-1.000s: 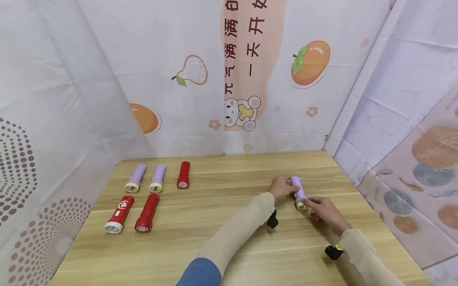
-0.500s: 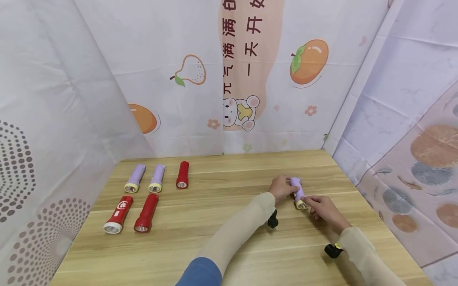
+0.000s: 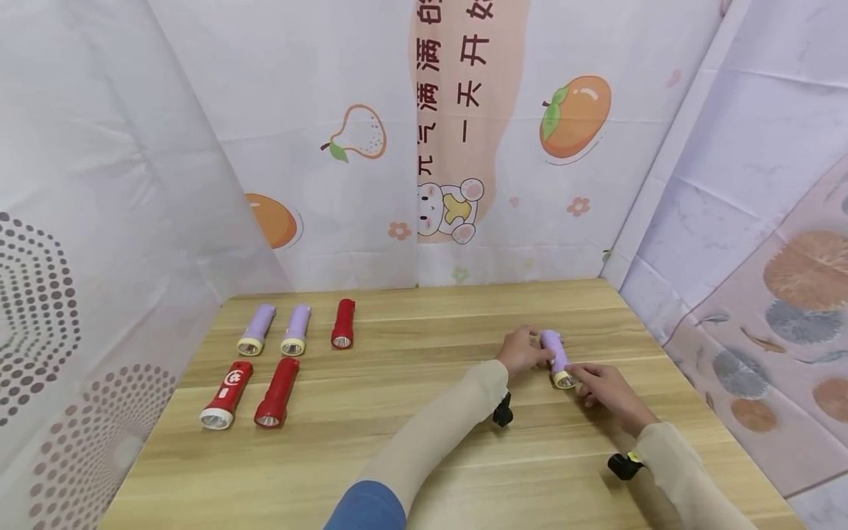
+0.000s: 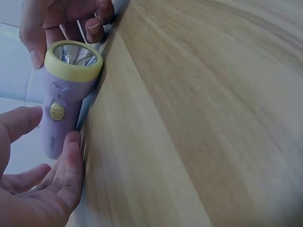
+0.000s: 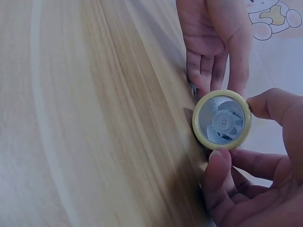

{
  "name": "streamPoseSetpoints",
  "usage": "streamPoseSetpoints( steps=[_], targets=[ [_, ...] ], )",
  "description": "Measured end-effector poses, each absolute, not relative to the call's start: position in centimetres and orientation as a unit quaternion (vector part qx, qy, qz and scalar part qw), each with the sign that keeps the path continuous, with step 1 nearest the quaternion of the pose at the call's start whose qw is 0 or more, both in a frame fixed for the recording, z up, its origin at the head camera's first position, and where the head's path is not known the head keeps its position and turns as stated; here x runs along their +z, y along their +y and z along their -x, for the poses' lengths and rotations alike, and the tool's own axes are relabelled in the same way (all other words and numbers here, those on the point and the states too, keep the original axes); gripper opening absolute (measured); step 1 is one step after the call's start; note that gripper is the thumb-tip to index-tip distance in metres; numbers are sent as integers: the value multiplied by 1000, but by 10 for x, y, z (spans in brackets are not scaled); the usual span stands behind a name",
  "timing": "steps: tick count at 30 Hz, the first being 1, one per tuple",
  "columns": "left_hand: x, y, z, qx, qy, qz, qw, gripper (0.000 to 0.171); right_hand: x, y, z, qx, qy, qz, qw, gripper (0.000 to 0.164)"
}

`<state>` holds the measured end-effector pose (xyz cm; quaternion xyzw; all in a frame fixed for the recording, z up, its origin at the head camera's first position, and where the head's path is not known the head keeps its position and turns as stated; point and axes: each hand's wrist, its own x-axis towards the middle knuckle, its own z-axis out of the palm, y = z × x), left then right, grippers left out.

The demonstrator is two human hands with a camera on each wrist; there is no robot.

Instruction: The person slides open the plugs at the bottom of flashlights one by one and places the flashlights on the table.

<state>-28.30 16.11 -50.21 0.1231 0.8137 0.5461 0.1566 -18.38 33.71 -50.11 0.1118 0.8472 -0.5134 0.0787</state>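
Note:
A purple flashlight (image 3: 555,355) with a yellow rim lies on the right part of the table, its lens end toward the person. Thumb and fingers of the right hand (image 3: 604,390) pinch the rim of its head, plain in the right wrist view. At the tail end, the left hand (image 3: 521,352) has its fingers spread around the body. In the left wrist view, the left thumb (image 4: 23,120) stands slightly apart from the purple body, while a fingertip (image 4: 72,139) is right at its other side. A yellow switch (image 4: 57,111) shows on the body.
On the left of the wooden table (image 3: 411,397) lie two purple flashlights (image 3: 297,327), two plain red ones (image 3: 277,390) and a red one with a white head (image 3: 225,397). Printed cloth (image 3: 331,59) hangs behind and along both sides.
The left thumb has drawn back from the top of the purple flashlight to its side. The right hand keeps its pinch on the head. The flashlight has barely shifted.

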Motion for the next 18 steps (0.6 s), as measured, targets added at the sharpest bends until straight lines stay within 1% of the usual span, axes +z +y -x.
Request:
streamPoseSetpoints(
  steps=[5,10,14,18],
  targets=[
    [-498,151,283,559,804,-126,159,53,-499,336,184,-514,847,-107,79,67],
    [-495,140,281,568,794,-123,178,49,-498,336,184,-515,847,-104,77,67],
    [-494,132,279,565,794,-129,185,44,-497,338,181,-529,841,-100,56,62],
    [-492,122,279,563,791,-149,186,38,-494,341,176,-530,842,-94,23,62]
  ],
)
